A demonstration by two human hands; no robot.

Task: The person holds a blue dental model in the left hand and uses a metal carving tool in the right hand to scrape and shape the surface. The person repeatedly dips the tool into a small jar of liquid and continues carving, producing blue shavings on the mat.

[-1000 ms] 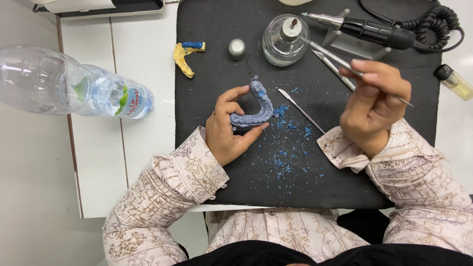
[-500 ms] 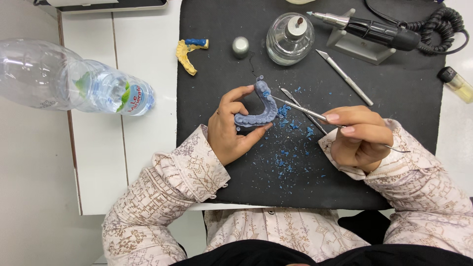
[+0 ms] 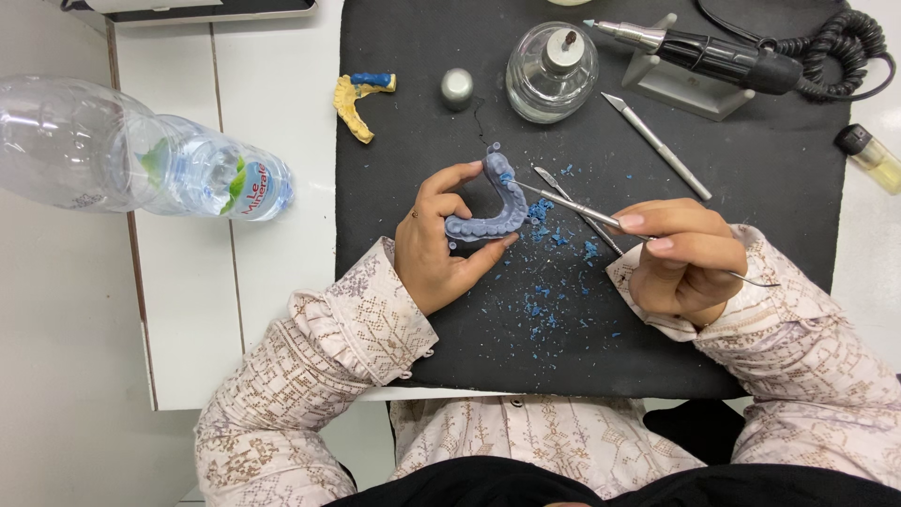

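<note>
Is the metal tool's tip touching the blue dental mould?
Touching: the head view shows the metal tool tip meeting the blue dental mould, no gap.

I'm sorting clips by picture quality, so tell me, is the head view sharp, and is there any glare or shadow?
Head view: sharp and evenly lit; the dental model, tool and both hands show crisp edges. Glare sits on the bottle and glass burner. Shadows are soft and faint on the black mat. Slight wide-angle bending at the edges.

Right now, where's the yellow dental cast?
In the head view, the yellow dental cast lies upper left on the white table, at the black mat's left edge, between the plastic bottle and small metal cap.
</note>
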